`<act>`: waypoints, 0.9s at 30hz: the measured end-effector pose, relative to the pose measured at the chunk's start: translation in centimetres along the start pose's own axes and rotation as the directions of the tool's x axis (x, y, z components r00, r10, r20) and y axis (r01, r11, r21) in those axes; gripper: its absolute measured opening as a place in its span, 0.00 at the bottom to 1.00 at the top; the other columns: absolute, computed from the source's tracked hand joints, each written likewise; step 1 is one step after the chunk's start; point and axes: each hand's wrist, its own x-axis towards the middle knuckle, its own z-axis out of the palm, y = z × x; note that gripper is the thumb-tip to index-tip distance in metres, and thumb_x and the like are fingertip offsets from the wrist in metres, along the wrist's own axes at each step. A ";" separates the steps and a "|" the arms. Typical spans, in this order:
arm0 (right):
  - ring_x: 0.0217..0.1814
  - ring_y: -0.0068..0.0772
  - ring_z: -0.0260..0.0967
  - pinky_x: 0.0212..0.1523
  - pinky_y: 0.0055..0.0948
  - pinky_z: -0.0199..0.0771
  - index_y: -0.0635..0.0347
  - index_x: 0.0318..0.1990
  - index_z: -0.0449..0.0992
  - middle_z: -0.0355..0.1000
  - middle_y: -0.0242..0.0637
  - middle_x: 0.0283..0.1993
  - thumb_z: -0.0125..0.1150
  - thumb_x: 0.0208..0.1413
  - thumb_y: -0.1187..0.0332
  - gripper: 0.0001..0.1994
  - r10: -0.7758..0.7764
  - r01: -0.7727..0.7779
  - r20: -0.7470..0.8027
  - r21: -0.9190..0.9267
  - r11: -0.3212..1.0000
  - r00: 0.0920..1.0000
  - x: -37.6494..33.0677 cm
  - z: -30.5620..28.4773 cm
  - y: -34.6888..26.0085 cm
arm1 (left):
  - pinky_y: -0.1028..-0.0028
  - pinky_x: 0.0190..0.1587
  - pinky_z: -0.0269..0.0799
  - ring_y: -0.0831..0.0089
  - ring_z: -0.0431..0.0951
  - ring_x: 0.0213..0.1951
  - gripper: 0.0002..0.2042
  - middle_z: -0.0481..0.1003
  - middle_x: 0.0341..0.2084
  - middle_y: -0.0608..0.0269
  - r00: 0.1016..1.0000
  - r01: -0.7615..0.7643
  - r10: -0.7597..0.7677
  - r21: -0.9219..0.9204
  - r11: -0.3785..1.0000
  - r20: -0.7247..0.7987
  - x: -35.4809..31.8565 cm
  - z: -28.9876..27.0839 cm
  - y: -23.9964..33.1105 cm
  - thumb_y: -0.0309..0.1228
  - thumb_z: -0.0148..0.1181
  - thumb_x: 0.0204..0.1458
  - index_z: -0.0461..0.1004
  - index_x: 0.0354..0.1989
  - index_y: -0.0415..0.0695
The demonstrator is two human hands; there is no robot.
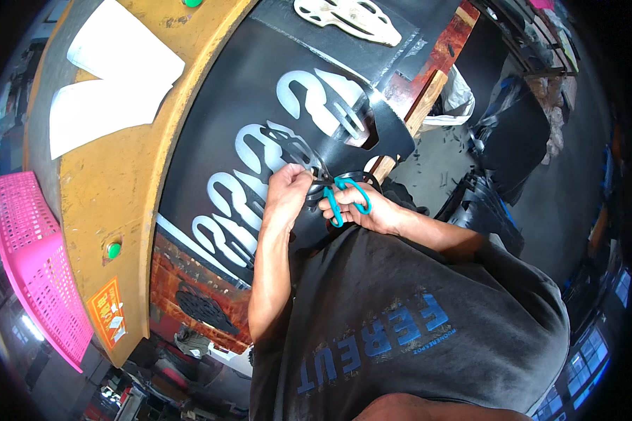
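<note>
My right hand (373,210) has its fingers through the teal handles (334,209) of a pair of scissors, whose blades reach toward my left hand. Just beside them, my left hand (286,195) pinches the edge of a thin black cut piece (314,188). The scissors' blades lie close to that piece; whether they touch it I cannot make out. Under and beyond both hands spreads a dark sheet (211,112), with a row of curved pale-grey shapes (258,147) along it.
A yellow machine panel (112,189) with green buttons stands on the left, with white paper sheets (112,84) on it. A pink perforated basket (38,259) is beside it. A pale slotted plate (347,19) lies at the far end. A white bag (458,102) and black sheets are at right.
</note>
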 end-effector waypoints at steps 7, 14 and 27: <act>0.55 0.31 0.79 0.58 0.33 0.78 0.64 0.59 0.77 0.81 0.39 0.56 0.69 0.65 0.54 0.24 -0.014 0.005 -0.046 -0.202 0.979 0.999 -0.4 0.6 -0.8 | 0.76 0.33 0.67 0.83 0.70 0.30 0.10 0.76 0.29 0.70 0.999 0.027 -0.027 -0.022 0.999 0.023 0.7 -0.1 -0.6 0.30 0.62 0.66 0.80 0.41 0.34; 0.42 0.23 0.75 0.43 0.23 0.71 0.63 0.49 0.82 0.80 0.34 0.42 0.69 0.61 0.57 0.18 -0.052 0.014 -0.098 -0.357 0.934 0.994 -0.4 0.6 -1.3 | 0.76 0.34 0.67 0.82 0.71 0.30 0.08 0.76 0.29 0.71 0.999 -0.002 0.003 -0.041 0.999 0.039 0.6 0.0 -0.6 0.30 0.63 0.66 0.80 0.37 0.38; 0.43 0.28 0.80 0.46 0.28 0.78 0.65 0.61 0.76 0.83 0.39 0.49 0.68 0.62 0.59 0.24 0.068 -0.070 -0.017 -0.220 0.973 0.998 -0.4 -1.0 -3.3 | 0.77 0.37 0.65 0.84 0.69 0.33 0.07 0.75 0.31 0.74 0.999 -0.003 0.006 -0.103 0.995 0.035 -0.1 0.1 -0.7 0.30 0.64 0.65 0.81 0.39 0.39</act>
